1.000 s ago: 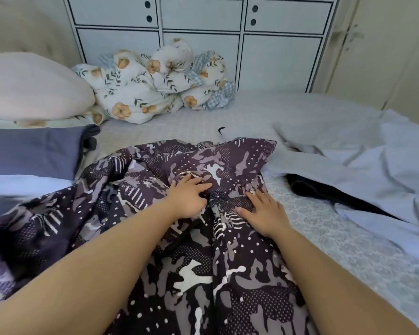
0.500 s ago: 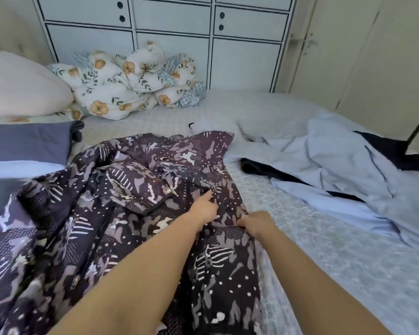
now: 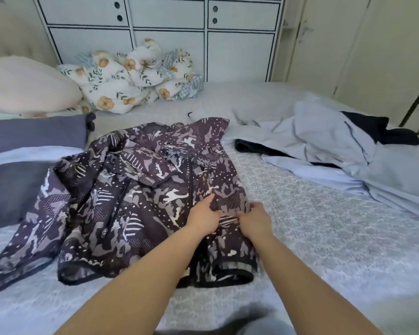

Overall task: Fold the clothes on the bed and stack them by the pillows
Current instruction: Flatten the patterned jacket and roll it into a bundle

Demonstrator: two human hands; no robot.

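- Dark purple-grey camouflage-print zip jacket lies spread but rumpled mid-bed on the pale patterned bedspread, near the front edge, hem with ribbed band closest to the camera.
- Left hand and right hand sit side by side on the jacket's right front panel; both look to be pinching a fold of fabric, fingertips partly hidden, so grip not fully sure.
- Step, as I judge: straightening the jacket before the first fold; no fold made yet.
- Next move calls for flattening the bunched left sleeve, then folding the sides in.
- Folded grey-blue clothes stack sits left, beside the cream pillow.
- Light blue garment lies unfolded to the right.
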